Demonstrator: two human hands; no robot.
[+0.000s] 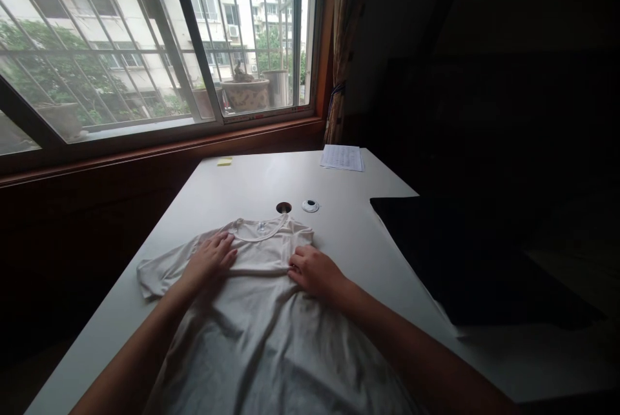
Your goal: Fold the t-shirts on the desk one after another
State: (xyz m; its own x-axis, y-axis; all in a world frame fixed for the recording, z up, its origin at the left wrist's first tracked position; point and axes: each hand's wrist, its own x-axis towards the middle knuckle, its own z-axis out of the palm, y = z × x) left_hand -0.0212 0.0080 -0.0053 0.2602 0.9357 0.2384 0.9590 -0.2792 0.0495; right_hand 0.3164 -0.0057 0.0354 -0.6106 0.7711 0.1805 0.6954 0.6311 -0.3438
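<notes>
A white T-shirt (271,337) lies spread on the white table, its neckline toward the window. Its left sleeve stretches out flat, while the right sleeve is not seen extended and the cloth looks folded in at that shoulder. My left hand (216,257) rests flat on the shirt beside the collar, fingers stretched out. On the other side of the collar, my right hand (314,270) has its fingers curled and pinched on the shirt's fabric. Wrinkles run down the shirt's body between my forearms.
The white table (169,221) has a round cable hole (283,208) and a loose round cap (310,206) just beyond the collar. Papers (341,157) and a yellow sticky note (225,161) lie at the far edge. A black cloth (465,266) covers the right side. A barred window (217,34) stands behind.
</notes>
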